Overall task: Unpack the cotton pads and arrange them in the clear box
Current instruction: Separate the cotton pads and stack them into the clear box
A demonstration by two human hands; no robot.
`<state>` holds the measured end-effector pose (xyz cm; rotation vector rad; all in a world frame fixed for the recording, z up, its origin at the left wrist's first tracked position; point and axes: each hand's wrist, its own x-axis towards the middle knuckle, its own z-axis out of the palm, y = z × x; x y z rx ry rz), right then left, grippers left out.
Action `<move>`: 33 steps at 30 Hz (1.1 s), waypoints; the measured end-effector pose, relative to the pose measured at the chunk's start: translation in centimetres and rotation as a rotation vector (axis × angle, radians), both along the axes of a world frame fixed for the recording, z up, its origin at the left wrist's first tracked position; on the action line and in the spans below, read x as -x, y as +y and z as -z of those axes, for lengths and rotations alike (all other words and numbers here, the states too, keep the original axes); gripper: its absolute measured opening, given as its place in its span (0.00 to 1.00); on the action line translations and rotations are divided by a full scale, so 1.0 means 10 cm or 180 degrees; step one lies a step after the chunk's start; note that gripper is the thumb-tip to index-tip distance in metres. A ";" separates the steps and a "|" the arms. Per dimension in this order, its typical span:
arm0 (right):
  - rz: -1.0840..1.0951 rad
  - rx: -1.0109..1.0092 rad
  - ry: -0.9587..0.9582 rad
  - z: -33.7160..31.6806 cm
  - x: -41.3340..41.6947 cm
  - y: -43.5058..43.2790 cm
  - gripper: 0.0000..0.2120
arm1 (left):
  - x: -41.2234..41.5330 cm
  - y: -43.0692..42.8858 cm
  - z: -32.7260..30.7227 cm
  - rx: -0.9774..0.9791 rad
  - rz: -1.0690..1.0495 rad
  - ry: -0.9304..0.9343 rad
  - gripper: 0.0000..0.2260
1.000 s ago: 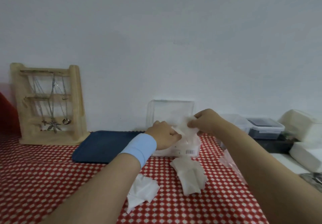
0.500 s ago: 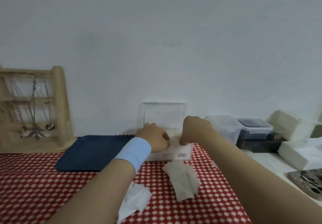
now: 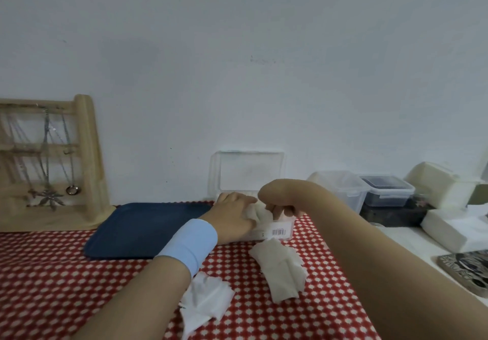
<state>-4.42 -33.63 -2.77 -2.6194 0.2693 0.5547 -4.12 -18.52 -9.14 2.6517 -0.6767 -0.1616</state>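
a home dressing corner: wooden jewellery stand (image 3: 50,165) with necklaces, checked tablecloth (image 3: 52,273), storage tubs (image 3: 386,190).

hands (image 3: 233,216) (image 3: 280,205) x2, clear box (image 3: 280,232) x1, cotton pads (image 3: 282,268) (image 3: 206,300) x2 loose piles, blue tray (image 3: 148,228) x1, plastic tubs (image 3: 340,189) (image 3: 388,191) x2
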 end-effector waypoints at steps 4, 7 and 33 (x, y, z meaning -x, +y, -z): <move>-0.0081 0.0001 0.0150 0.03 0.02 0.02 0.15 | 0.05 -0.02 -0.07 -0.0041 0.0010 0.0082 0.26; 0.0067 -0.0196 0.0004 0.01 0.06 -0.09 0.20 | 0.01 0.00 -0.09 0.0045 -0.0094 0.0152 0.26; -0.0816 0.0335 -0.2251 0.42 0.40 -0.32 0.20 | 0.12 0.04 -0.01 0.0172 -0.0449 -0.0590 0.24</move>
